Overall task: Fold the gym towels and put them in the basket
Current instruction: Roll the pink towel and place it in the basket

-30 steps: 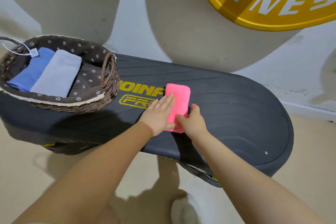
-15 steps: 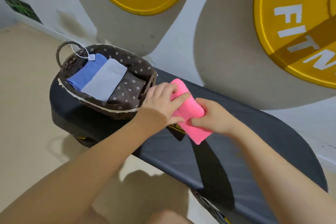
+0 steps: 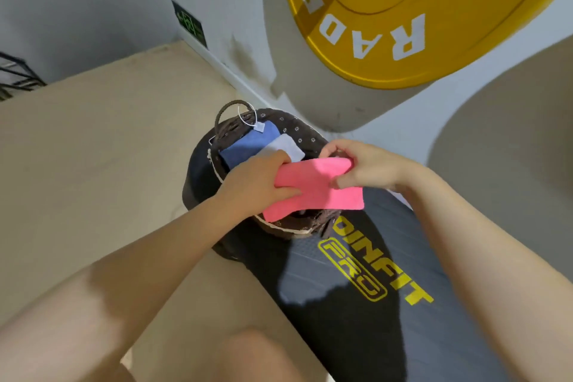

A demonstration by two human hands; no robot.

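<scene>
Both hands, left hand [image 3: 257, 181] and right hand [image 3: 364, 166], grip a folded pink towel [image 3: 313, 192] above the basket [image 3: 297, 129]. It likely needs lowering beside the folded blue towel [image 3: 248, 147] and pale towel [image 3: 286, 146] inside.

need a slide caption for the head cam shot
Both hands, left and right, hold a folded pink towel over the basket with two folded blue towels.

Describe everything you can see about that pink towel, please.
The bright pink folded terry towel is a flat, soft-looking rectangle, held up by both hands above the dark wicker basket. The left hand grips its left end, the right hand pinches its far edge. It tilts, the near corner lowest, not yet inside the basket.
</scene>
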